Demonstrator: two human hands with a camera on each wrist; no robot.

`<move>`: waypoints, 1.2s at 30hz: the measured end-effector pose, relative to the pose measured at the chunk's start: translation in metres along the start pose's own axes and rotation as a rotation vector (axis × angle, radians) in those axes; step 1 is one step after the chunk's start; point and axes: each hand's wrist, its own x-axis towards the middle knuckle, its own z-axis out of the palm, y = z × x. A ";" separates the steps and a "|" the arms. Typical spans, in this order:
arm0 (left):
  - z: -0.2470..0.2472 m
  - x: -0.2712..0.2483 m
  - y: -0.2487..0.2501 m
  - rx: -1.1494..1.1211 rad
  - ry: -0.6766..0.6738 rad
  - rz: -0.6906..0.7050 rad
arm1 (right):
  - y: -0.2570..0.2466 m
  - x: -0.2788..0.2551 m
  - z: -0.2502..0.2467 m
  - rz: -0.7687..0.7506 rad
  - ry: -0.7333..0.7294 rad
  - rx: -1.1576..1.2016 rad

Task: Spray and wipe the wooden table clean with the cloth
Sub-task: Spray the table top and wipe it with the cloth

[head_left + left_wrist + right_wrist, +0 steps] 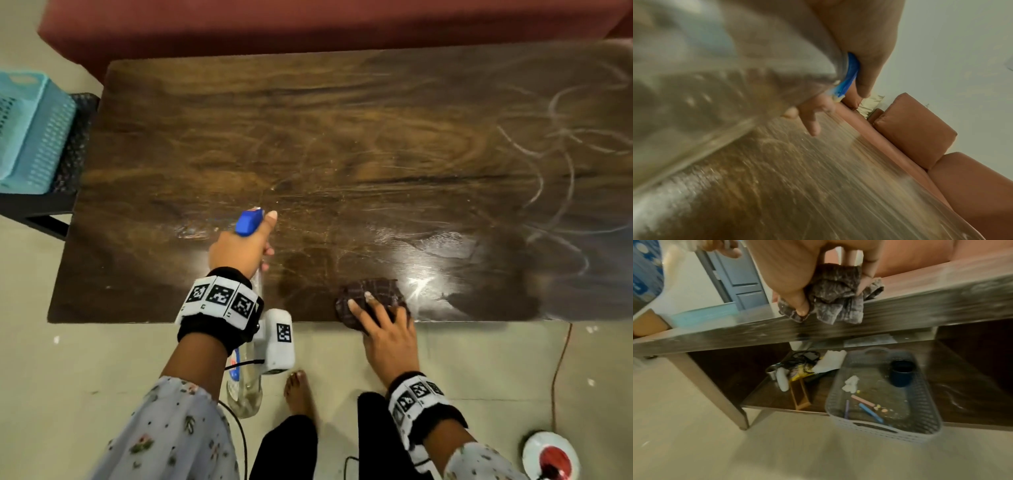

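Note:
The dark wooden table [308, 137] fills the head view, with white chalk scribbles [565, 144] at its right end and a wet sheen near the front. My left hand [245, 248] grips a clear spray bottle [245, 394] by its blue nozzle head [249, 222], nozzle aimed over the tabletop [818, 186]; the bottle body [705, 81] fills the left wrist view. My right hand [383, 325] holds a crumpled dark checked cloth [370, 296] at the table's front edge. In the right wrist view, fingers curl round the cloth [834, 293] on the edge.
A red sofa [308, 24] runs behind the table. A turquoise basket [30, 130] sits on a stool at the left. Under the table, a shelf holds a grey basket [884, 423] with chalks and a dark cup [901, 375]. A bare foot [299, 389] stands on the floor.

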 end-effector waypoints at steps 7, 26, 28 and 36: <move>0.107 -0.035 0.041 -0.032 -0.100 0.015 | 0.147 -0.021 -0.042 0.232 0.121 0.115; 0.316 -0.103 0.188 -0.071 -0.107 0.164 | 0.365 0.059 -0.177 0.619 0.369 0.347; 0.329 -0.092 0.200 -0.074 -0.111 0.184 | 0.374 0.080 -0.182 0.621 0.349 0.337; 0.362 -0.041 0.247 -0.047 -0.153 0.095 | 0.400 0.173 -0.201 0.647 0.309 0.313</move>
